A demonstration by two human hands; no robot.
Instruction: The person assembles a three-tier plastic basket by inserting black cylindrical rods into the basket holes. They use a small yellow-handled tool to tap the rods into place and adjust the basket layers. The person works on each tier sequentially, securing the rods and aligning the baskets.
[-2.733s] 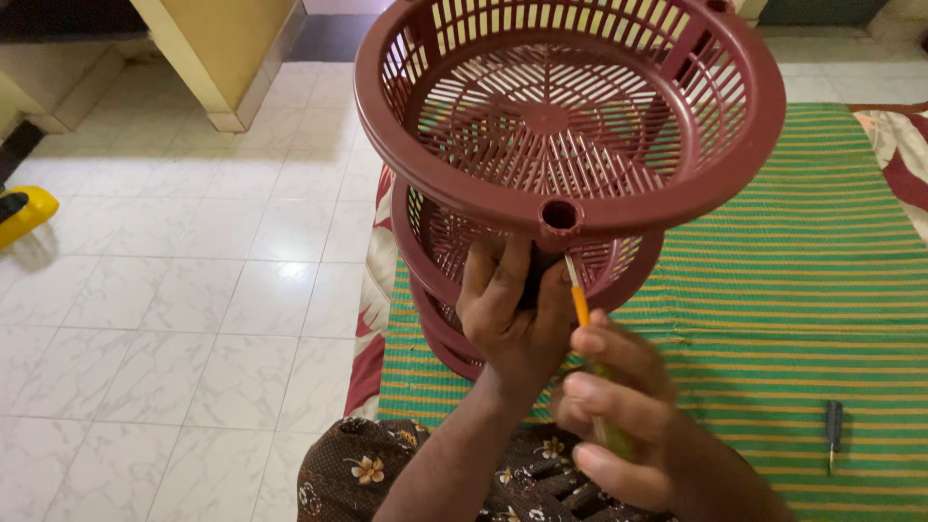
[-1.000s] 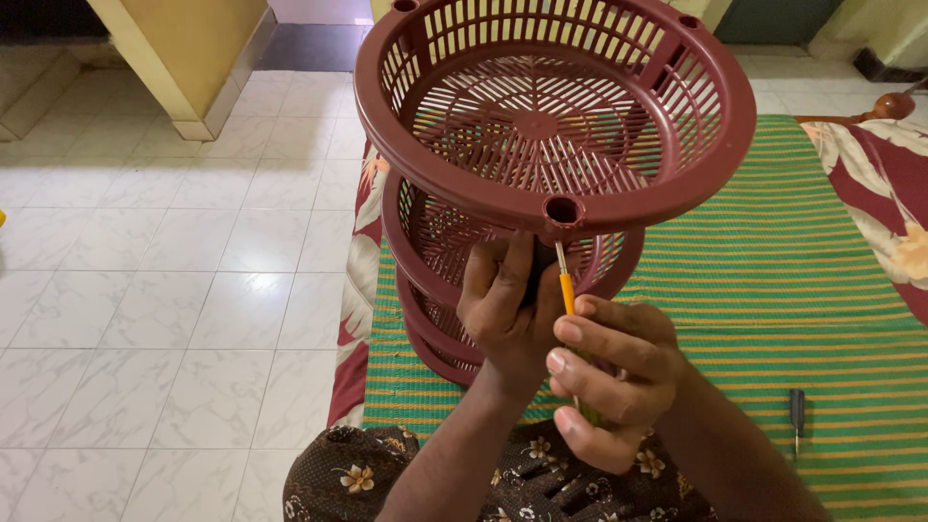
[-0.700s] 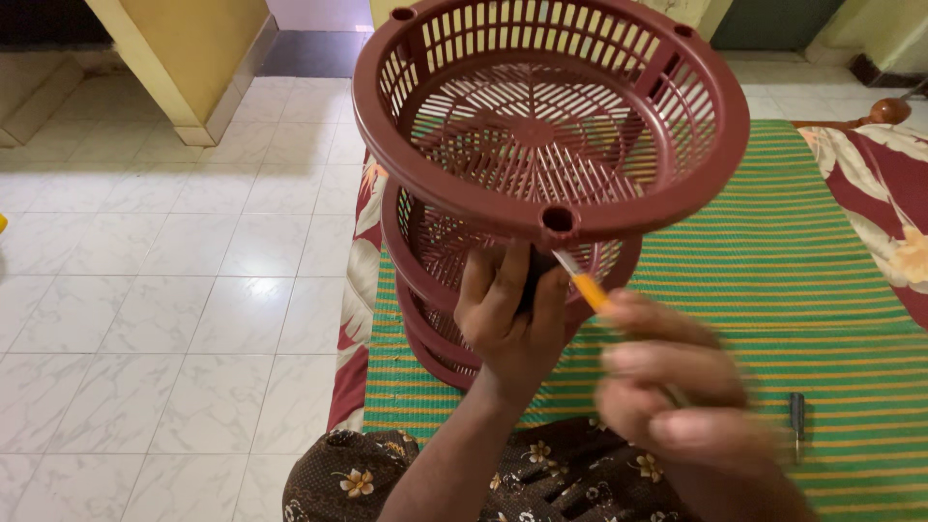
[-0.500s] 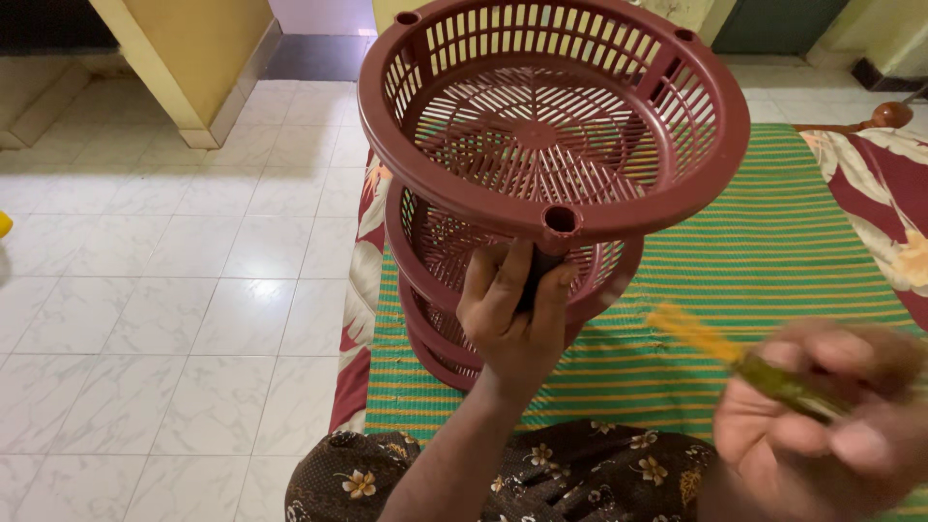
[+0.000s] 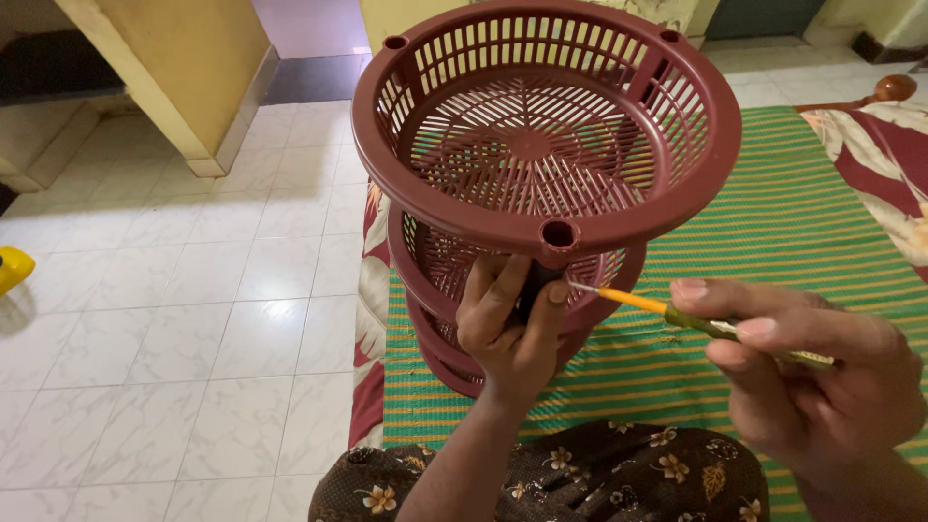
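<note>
1. Head view, the work: a maroon tiered basket rack (image 5: 546, 145) stands on a green striped mat (image 5: 802, 251), its top basket nearest the camera, two lower tiers stacked beneath. The step in hand looks like working at the dark post (image 5: 532, 290) under the near rim socket (image 5: 558, 234).

2. Doing it well, as I judge it: keep the rack steady by the post, bring the tool's tip square to the joint rather than at a slant, and press gently, since thin plastic ribs could crack.

3. Left hand (image 5: 507, 324): closed around the post just below the top basket's near rim, fingers wrapped from the left, thumb on the right, forearm rising from the near edge.

4. Right hand (image 5: 817, 372): closed in a pinch on a slim tool with a yellow-orange shaft (image 5: 667, 309), thumb and forefinger near its middle. The tool lies almost level, tip pointing left, just beside the post and the left thumb; whether it touches is unclear.

5. Surroundings: white floor tiles (image 5: 193, 319) at the left, a floral cloth (image 5: 599, 474) over the lap.
</note>
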